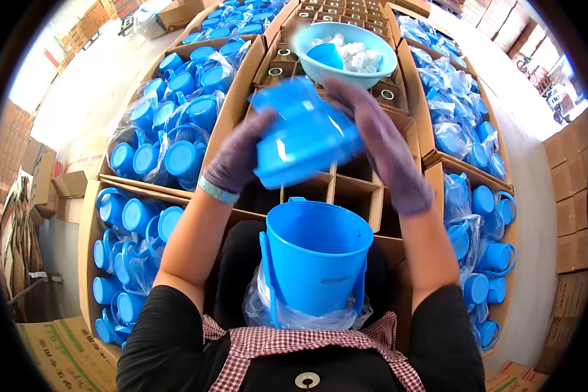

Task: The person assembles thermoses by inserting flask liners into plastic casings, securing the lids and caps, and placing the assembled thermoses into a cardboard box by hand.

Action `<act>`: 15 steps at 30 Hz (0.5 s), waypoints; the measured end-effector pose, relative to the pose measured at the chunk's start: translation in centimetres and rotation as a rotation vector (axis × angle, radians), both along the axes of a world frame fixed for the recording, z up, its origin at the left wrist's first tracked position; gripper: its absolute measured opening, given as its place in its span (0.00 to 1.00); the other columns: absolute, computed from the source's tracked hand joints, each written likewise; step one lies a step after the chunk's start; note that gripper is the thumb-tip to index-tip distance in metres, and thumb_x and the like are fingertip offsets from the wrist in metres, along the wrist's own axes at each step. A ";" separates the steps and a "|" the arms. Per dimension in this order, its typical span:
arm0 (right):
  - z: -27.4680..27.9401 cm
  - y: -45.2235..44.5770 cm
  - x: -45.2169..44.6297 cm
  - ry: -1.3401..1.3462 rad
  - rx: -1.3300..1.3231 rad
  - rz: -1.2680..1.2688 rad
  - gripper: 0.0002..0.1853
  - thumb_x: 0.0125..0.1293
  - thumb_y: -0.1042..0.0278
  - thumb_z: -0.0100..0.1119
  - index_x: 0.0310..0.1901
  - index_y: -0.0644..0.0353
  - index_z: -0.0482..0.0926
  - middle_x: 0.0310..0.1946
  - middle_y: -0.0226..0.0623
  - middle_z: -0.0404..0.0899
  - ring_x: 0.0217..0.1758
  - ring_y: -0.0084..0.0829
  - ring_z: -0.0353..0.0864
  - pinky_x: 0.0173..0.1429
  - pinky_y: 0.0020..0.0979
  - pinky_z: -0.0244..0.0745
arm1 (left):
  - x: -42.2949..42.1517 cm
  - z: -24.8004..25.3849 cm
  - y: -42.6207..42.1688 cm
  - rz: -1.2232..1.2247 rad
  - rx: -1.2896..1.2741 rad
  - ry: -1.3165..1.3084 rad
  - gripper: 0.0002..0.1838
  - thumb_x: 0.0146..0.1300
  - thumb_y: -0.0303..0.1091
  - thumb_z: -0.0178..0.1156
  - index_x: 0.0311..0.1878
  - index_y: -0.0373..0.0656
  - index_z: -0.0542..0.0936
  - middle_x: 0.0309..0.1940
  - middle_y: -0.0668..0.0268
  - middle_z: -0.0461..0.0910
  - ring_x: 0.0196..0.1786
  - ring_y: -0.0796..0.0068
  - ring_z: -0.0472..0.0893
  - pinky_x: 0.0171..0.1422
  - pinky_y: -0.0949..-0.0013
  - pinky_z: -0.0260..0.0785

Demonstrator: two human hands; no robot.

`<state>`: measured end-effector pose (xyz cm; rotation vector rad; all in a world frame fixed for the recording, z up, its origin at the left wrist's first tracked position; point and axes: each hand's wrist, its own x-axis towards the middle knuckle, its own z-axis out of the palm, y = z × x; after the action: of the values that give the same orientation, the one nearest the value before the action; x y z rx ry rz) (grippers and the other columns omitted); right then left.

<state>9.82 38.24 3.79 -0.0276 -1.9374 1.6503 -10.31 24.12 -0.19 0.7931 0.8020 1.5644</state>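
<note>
Warehouse floor, cartons [91, 258] of blue pails on both sides. Step looks like two-handed handling of blue piece [304, 140], tilted, blurred, above and beyond upright bucket [317, 261] at the lap, clear plastic [258, 300] around its base. Right hand [235, 157]: fingers closed on piece's near-side edge. Left hand [389, 147]: fingers extended at opposite side; grip can't be told. Next move calls for steady support from both sides.

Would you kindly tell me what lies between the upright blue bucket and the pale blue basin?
In the head view, a blurred blue item between the left hand and right hand, over cardboard dividers, lies between the bucket and the basin.
</note>
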 end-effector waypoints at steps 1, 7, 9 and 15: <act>0.2 1.2 -2.4 0.030 -0.058 0.064 0.37 0.80 0.36 0.48 0.76 0.60 0.68 0.70 0.39 0.72 0.76 0.31 0.66 0.81 0.36 0.57 | -1.7 -0.7 0.2 0.146 0.068 -0.064 0.47 0.67 0.59 0.69 0.77 0.37 0.62 0.70 0.49 0.74 0.68 0.54 0.79 0.73 0.49 0.75; -16.1 6.5 -19.3 -0.488 0.635 -0.057 0.23 0.62 0.55 0.65 0.56 0.58 0.82 0.55 0.51 0.84 0.58 0.50 0.84 0.63 0.45 0.80 | -6.5 -6.7 -4.3 0.560 0.236 -0.437 0.47 0.67 0.70 0.61 0.79 0.47 0.65 0.73 0.59 0.74 0.71 0.54 0.77 0.73 0.45 0.72; -26.5 5.7 -22.9 -0.514 0.873 -0.054 0.28 0.63 0.58 0.62 0.66 0.53 0.75 0.59 0.57 0.81 0.62 0.53 0.83 0.66 0.47 0.79 | -4.9 -8.2 -5.5 0.686 0.151 -0.360 0.47 0.67 0.71 0.60 0.79 0.47 0.66 0.73 0.58 0.74 0.72 0.53 0.76 0.75 0.45 0.70; -23.9 2.6 -20.2 -0.679 0.772 -0.168 0.29 0.60 0.61 0.67 0.63 0.51 0.71 0.55 0.51 0.82 0.57 0.51 0.85 0.61 0.48 0.80 | -4.0 -9.8 -11.0 0.770 0.144 -0.365 0.45 0.67 0.70 0.60 0.77 0.48 0.68 0.75 0.56 0.71 0.74 0.52 0.73 0.79 0.41 0.65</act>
<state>-10.42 40.80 -20.09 -0.4808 -2.8667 0.7282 -14.34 13.12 -9.97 0.2684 0.7649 2.3866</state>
